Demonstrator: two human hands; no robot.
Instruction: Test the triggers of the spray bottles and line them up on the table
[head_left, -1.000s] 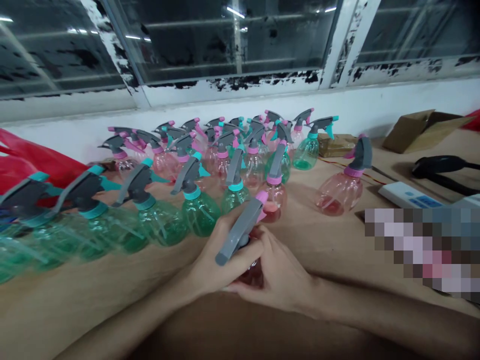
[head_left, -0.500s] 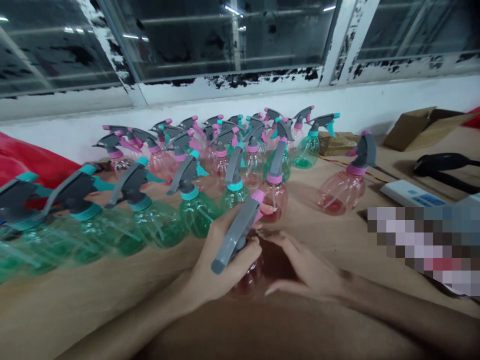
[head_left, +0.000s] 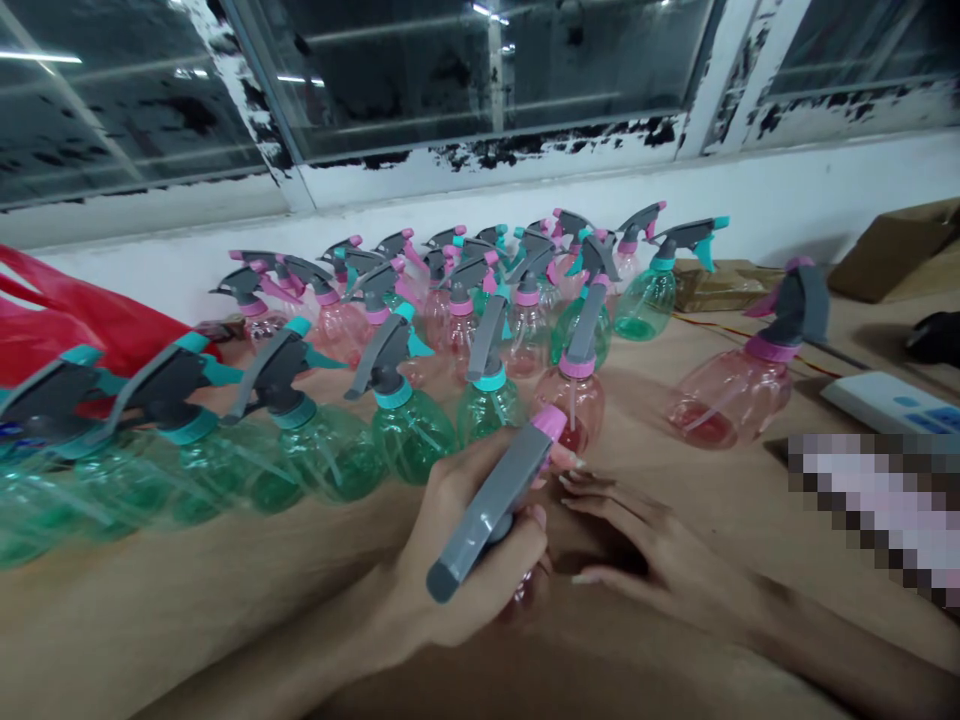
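Observation:
My left hand (head_left: pixel 461 545) is wrapped round the neck of a pink spray bottle (head_left: pixel 525 592) whose grey trigger head (head_left: pixel 491 505) with a pink nozzle sticks up and towards me. Most of that bottle's body is hidden by my hands. My right hand (head_left: pixel 652 550) lies just right of the bottle with its fingers stretched out, the fingertips close to the nozzle and holding nothing. Right behind my hands stand green spray bottles (head_left: pixel 409 425) and a pink spray bottle (head_left: pixel 577 390).
Many pink and green spray bottles crowd the brown table (head_left: pixel 187 590) up to the white wall. A lone pink bottle (head_left: pixel 739 385) stands at the right near a white device (head_left: pixel 892 400). Red plastic (head_left: pixel 82 320) lies at the left, a cardboard box (head_left: pixel 892 245) at the far right.
My right hand has let go of the bottle and opened beside it. My left hand still grips the neck and has tipped the trigger head a little nearer to me.

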